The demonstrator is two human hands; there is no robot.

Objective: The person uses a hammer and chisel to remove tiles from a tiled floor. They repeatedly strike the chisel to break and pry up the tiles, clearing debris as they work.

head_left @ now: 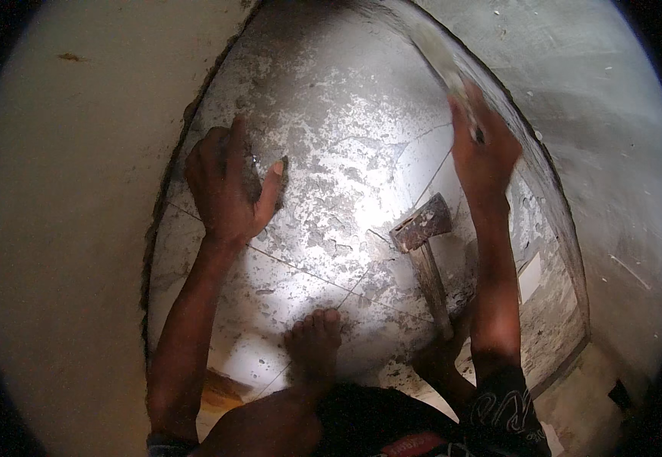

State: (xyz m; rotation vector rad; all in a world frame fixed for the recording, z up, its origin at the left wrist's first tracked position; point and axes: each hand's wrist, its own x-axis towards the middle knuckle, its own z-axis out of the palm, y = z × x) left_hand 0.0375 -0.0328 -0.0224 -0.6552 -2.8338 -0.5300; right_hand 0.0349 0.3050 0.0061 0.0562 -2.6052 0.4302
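My left hand (220,186) is spread with its palm down low over the white-flecked floor, near the left wall. Its thumb stands well apart from the fingers, and a dark patch between them may be shadow or debris. At the far right, my right hand (487,145) is closed around a long, pale, flat strip (437,57), blurred by motion. The strip points away along the foot of the right wall; its kind is unclear. Between my arms lies a hatchet (424,222) with a worn wooden handle, its head rusty and dusty, touched by neither hand.
The tiled floor (331,263) is coated with patchy grey residue and crossed by joint lines. Pale walls (79,190) rise on both sides, with rough lower edges. My bare foot (315,335) rests at the near middle. A white fragment (529,277) lies by the right arm.
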